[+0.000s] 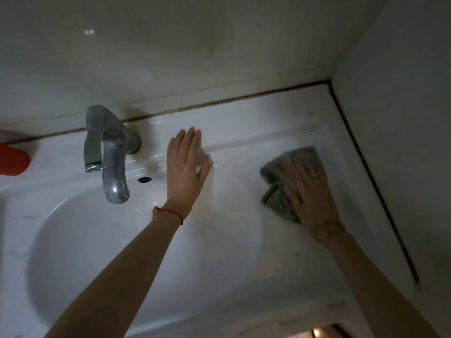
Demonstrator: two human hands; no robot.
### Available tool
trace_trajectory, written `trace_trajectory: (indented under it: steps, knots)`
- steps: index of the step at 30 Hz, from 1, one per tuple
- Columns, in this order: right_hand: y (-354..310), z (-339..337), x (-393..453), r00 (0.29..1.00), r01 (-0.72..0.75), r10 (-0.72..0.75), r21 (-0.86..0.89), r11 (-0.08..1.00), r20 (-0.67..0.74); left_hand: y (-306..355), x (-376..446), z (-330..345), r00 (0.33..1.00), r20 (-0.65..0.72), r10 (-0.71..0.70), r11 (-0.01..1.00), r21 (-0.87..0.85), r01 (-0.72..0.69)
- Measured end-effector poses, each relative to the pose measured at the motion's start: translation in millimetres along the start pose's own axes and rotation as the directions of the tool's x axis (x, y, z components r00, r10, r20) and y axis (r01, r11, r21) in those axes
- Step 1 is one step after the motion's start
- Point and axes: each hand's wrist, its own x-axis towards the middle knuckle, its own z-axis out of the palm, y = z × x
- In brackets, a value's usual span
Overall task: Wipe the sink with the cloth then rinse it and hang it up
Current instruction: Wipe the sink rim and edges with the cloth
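Observation:
The white sink (244,123) fills the view, its round basin at lower left. A grey cloth (280,176) lies crumpled on the sink's flat right ledge. My right hand (310,196) presses flat on the cloth, fingers spread over it, and looks blurred. My left hand (186,167) rests flat and open on the ledge just right of the metal tap (109,152), holding nothing. A red string bracelet circles my left wrist.
An overflow hole (145,179) sits in the basin wall below the tap. A red object (12,158) lies at the far left edge. Walls (402,106) close the sink in at the back and right, with dark grime along the joints.

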Motion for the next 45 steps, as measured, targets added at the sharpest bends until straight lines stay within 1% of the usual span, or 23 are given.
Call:
trace_trajectory:
  steps: [2, 4, 5, 7, 9, 12, 13, 15, 17, 18, 19, 22, 25, 27, 29, 32, 33, 35, 37, 39, 41, 43, 45]
  knots:
    - [-4, 4, 35, 0.969, -0.231, 0.231, 0.01, 0.973, -0.087, 0, -1, 0, 1.0, 0.003, -0.003, 1.0, -0.006, 0.003]
    - [-24, 13, 53, 0.941, -0.317, 0.317, 0.013, 0.948, -0.123, 0, -1, 0, 1.0, 0.011, -0.002, 1.0, -0.008, 0.003]
    - [-34, 17, 51, 0.959, -0.265, 0.265, 0.008, 0.964, -0.101, -1, -1, -1, 1.0, 0.016, 0.001, 1.0, -0.007, 0.0]
    - [-46, 22, 27, 0.999, -0.042, 0.042, 0.0, 0.999, -0.033, -2, -2, -1, 1.0, 0.02, 0.009, 1.0, -0.001, -0.009]
    - [-45, 21, -9, 0.989, 0.145, -0.145, 0.017, 0.989, 0.022, -3, -2, 0, 0.999, 0.03, 0.011, 1.0, 0.003, -0.011]
    - [-16, 7, -27, 0.971, 0.23, -0.229, 0.004, 0.973, 0.07, -2, -1, 0, 1.0, 0.022, 0.004, 1.0, 0.004, -0.004]
    - [-7, 4, -21, 0.981, 0.189, -0.188, -0.009, 0.982, 0.056, -2, -1, -1, 1.0, 0.021, 0.004, 1.0, 0.001, -0.004]
    - [0, 2, 10, 0.999, -0.028, 0.028, -0.012, 1.0, -0.016, -1, 0, -1, 1.0, 0.015, 0.003, 1.0, -0.002, -0.003]
    - [-14, 10, 42, 0.963, -0.253, 0.251, -0.016, 0.967, -0.099, 0, 0, -2, 1.0, 0.019, 0.002, 1.0, -0.006, -0.002]
    - [-26, 16, 51, 0.952, -0.29, 0.286, -0.016, 0.957, -0.111, 0, 0, -2, 1.0, 0.021, 0.001, 1.0, -0.009, -0.001]
    - [-38, 20, 51, 0.965, -0.242, 0.239, -0.014, 0.97, -0.103, 0, 0, -2, 1.0, 0.023, 0.001, 1.0, -0.009, -0.001]
    - [-51, 28, 10, 0.995, 0.103, -0.103, 0.002, 0.995, -0.009, -1, -1, -1, 1.0, 0.031, 0.006, 1.0, -0.005, -0.006]
    - [-32, 15, -32, 0.977, 0.203, -0.203, 0.004, 0.979, 0.07, -1, -2, -1, 1.0, 0.015, 0.011, 1.0, 0.007, -0.011]
    - [-6, 3, -34, 0.992, 0.114, -0.113, -0.017, 0.993, 0.05, -1, -2, -1, 1.0, 0.011, 0.012, 1.0, 0.002, -0.012]
    - [11, -4, -13, 0.998, -0.058, 0.058, -0.004, 0.998, -0.012, -1, -1, -1, 1.0, 0.019, 0.007, 1.0, 0.002, -0.007]
    - [-8, 6, 23, 0.961, -0.257, 0.256, 0.006, 0.966, -0.108, 0, -1, -1, 1.0, 0.031, 0.003, 1.0, -0.001, -0.003]
    - [-23, 14, 29, 0.969, -0.224, 0.223, 0.003, 0.975, -0.105, 0, -1, -1, 1.0, 0.029, 0.004, 1.0, -0.002, -0.004]
    - [-49, 24, 20, 0.999, -0.022, 0.022, 0.002, 1.0, -0.041, 0, -1, -2, 1.0, 0.029, 0.009, 1.0, -0.001, -0.009]
    - [-52, 23, -7, 0.989, 0.14, -0.14, 0.015, 0.99, 0.038, -1, -2, -2, 1.0, 0.023, 0.014, 1.0, 0.003, -0.014]
    - [-37, 11, -30, 0.977, 0.199, -0.2, 0.019, 0.98, 0.079, -1, -2, -1, 1.0, 0.012, 0.011, 1.0, 0.003, -0.011]
    - [-14, 2, -32, 0.987, 0.149, -0.149, 0.014, 0.989, 0.066, -1, -1, 0, 1.0, 0.008, 0.009, 1.0, 0.0, -0.009]
    - [1, 0, -7, 1.0, -0.013, 0.013, 0.013, 1.0, 0.005, -1, -1, 0, 1.0, 0.015, 0.005, 1.0, -0.001, -0.005]
    - [2, 3, 33, 0.976, -0.201, 0.202, 0.027, 0.979, -0.084, -2, 0, -1, 1.0, 0.024, 0.01, 1.0, -0.002, -0.01]
